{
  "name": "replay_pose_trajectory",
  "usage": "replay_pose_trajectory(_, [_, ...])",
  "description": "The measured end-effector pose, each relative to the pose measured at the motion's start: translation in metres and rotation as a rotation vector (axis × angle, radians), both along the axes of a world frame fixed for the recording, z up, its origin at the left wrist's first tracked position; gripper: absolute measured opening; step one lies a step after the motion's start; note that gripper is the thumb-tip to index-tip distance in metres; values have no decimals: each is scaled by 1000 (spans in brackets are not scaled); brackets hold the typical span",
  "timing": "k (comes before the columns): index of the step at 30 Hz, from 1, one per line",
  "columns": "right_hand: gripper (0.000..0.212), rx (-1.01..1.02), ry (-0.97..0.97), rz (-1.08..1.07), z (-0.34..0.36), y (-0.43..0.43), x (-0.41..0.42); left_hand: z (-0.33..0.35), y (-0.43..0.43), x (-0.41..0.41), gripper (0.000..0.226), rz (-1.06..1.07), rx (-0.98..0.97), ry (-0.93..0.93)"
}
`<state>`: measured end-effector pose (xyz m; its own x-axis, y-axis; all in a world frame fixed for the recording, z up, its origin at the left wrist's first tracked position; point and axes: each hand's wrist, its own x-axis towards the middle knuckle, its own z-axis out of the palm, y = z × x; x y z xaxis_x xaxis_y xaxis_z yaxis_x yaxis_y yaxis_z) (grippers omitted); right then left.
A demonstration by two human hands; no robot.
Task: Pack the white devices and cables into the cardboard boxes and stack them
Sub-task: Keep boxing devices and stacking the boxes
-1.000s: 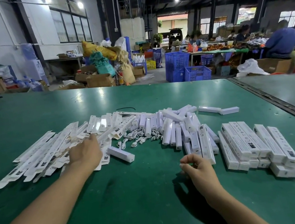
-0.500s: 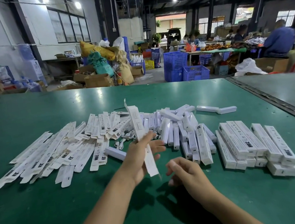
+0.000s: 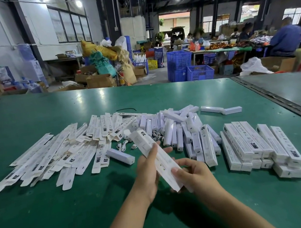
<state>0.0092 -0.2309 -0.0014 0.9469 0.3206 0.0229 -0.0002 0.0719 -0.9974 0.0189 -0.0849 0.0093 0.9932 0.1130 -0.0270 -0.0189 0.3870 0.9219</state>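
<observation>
Over glossy green table [image 3: 44, 215], left hand [image 3: 147, 170] and right hand [image 3: 194, 173] grip long white carton [image 3: 144, 143].

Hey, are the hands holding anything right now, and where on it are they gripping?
Yes, one long white box. The left hand grips its middle; the right hand pinches its near end.

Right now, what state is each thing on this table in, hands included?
Held carton: raised, gripped by both hands.
Left hand: grips the carton's middle.
Right hand: grips its near end.
Flat cartons: unfolded, heaped at left.
White devices: loose, unpacked, centre.
Cables: coiled, loose.
Closed boxes: stacked at right.
</observation>
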Motion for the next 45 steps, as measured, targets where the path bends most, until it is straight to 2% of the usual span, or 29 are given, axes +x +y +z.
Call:
replay_pose_trajectory(3, [15,-83,-32,-6,0,0,-1,-2,6,3,25,103,-18,-28])
replay_pose_trajectory(7, [30,-64,-98,35,0,1,-6,-7,11,6,22,152,-11,-1])
replay_pose_trajectory(11, [31,-66,-118,12,-1,0,-3,-11,13,6,40,104,7,17])
replay_pose_trajectory(13, [27,40,-69,-28,-4,1,-1,-11,8,4,56,106,29,-7])
replay_pose_trajectory(17, [36,313,116,-65,-6,-1,6,-18,-2,0,44,88,80,-93])
replay_pose_trajectory(21, [36,415,243,-44,-7,-4,10,-21,-7,-9,59,-14,180,-169])
replay_pose_trajectory(27, [33,311,198,-2,-6,-4,9,-22,-9,-12,58,-64,217,-192])
replay_pose_trajectory(33, [32,-80,-203,-35,-6,-10,5,-27,-10,-9,48,-32,275,-205])
replay_pose_trajectory(36, [34,-157,-306,3,-2,-14,5,-29,-9,-7,48,-20,274,-238])
replay_pose_trajectory(40, [53,-282,-443,-20,1,-19,4,-28,-9,-6,49,-18,270,-273])
replay_pose_trajectory(45, [47,-306,-480,-116,3,-18,4,-28,-9,-9,46,-65,228,-259])
